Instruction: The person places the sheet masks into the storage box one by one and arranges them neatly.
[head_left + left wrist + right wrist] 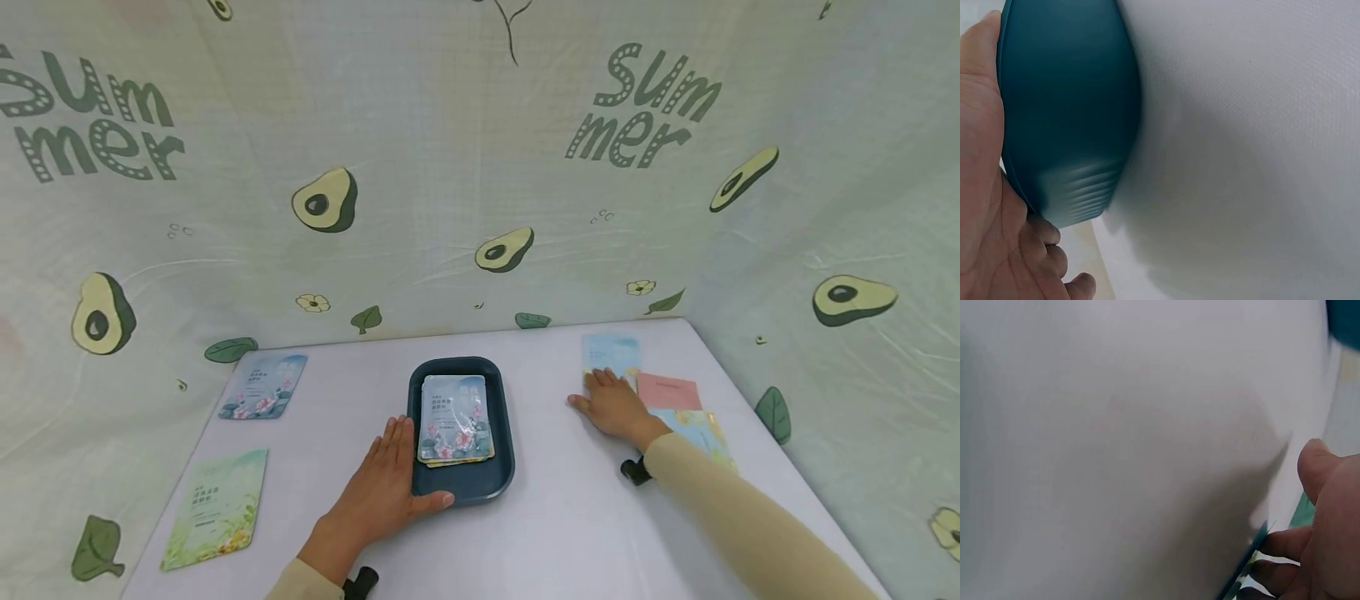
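A dark blue tray (pixel 501 467) holds a small stack of flat sachets, the top sachet (pixel 454 417) blue-grey with pink flowers. My left hand (pixel 386 483) rests against the tray's left rim, fingers straight and thumb along the front edge. In the left wrist view the tray's side wall (pixel 1072 94) stands beside the palm. On the right, the fingers of my right hand (pixel 617 408) touch the near part of a light blue sachet (pixel 611 350). In the right wrist view the thumb stands apart and the fingertips meet a thin sachet edge (pixel 1244 565).
Beside the right hand lie a pink sachet (pixel 667 392) and a blue-yellow sachet (pixel 697 433), partly behind the forearm. At the left are a blue flowered sachet (pixel 262 386) and a green sachet (pixel 215 508). A patterned curtain (pixel 420 167) borders the white table (pixel 547 533).
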`<state>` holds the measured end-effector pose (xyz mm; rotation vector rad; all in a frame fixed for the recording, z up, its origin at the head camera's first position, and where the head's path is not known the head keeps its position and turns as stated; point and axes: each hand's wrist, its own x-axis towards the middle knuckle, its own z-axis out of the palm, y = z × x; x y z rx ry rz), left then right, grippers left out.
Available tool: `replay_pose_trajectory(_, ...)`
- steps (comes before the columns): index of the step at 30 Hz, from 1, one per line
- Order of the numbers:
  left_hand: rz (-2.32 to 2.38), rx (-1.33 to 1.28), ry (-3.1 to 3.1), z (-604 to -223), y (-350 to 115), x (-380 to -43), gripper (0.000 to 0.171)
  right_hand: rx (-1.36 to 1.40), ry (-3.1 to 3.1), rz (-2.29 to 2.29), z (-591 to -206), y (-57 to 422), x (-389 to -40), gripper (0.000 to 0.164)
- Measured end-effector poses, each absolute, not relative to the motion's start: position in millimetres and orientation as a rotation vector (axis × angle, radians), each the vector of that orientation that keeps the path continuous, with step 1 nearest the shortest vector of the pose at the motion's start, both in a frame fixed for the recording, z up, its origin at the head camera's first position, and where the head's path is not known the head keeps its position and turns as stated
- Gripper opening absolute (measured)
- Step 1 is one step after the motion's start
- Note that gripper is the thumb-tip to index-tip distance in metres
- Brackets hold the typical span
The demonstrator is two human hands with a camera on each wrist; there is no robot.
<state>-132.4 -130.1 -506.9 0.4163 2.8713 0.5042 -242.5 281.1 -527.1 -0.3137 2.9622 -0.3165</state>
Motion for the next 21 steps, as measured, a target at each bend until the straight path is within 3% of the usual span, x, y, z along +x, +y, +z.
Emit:
replay_pose_trajectory(16,0.517,0.414,2.868,-507,-130,-132,0.131,-0.52,2.883,-0.458,-522,192,-180,0.06)
replay_pose_trajectory(21,0.502,0.419,2.874,-506,-130,-133,0.132,-0.482,2.99,-0.486,-507,204,-198,0.062)
